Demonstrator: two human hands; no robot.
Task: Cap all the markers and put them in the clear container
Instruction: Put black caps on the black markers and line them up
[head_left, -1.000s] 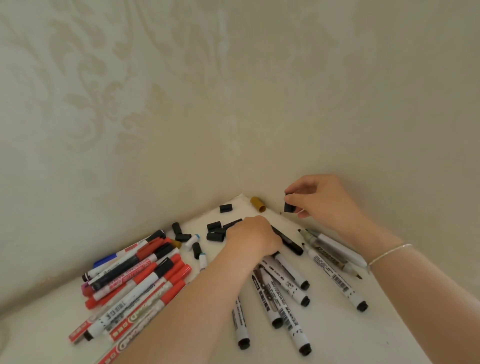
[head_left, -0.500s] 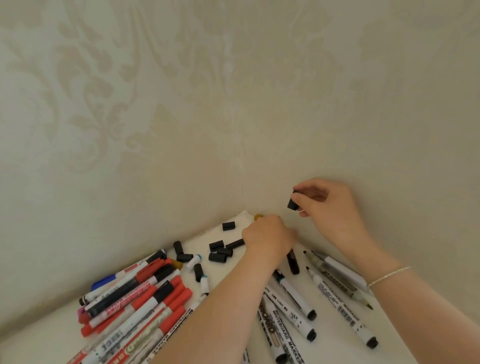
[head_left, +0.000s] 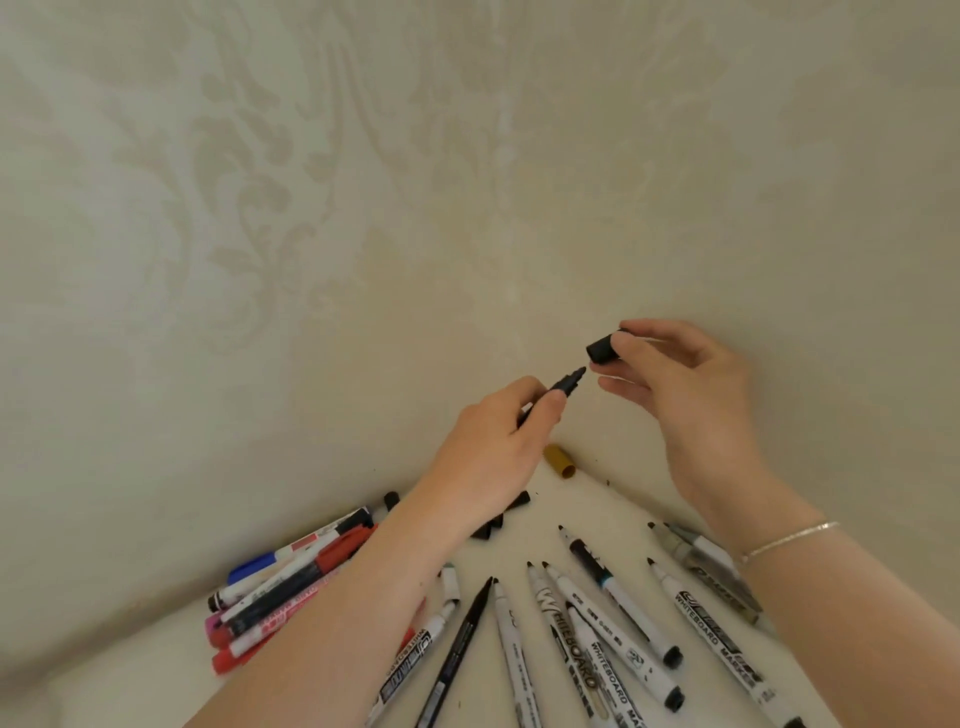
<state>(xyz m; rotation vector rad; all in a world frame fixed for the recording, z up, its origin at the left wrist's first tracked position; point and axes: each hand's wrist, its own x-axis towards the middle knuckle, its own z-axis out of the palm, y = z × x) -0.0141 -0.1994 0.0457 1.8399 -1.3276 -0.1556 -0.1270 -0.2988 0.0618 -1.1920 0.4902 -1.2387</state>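
Observation:
My left hand grips an uncapped black marker, lifted above the table with its tip pointing up and right. My right hand pinches a black cap just above and right of that tip, a small gap between them. Several uncapped white whiteboard markers lie fanned on the white table below my hands. A pile of capped red, black and blue markers lies at the left. Loose black caps show partly under my left wrist. No clear container is in view.
A gold cap lies in the table's far corner, where two patterned beige walls meet. A grey marker lies along the right wall beneath my right forearm, which wears a thin bracelet.
My left hand has lifted a black marker off the table, tip up. My right hand has raised the black cap close to that tip. The view has tilted upward.

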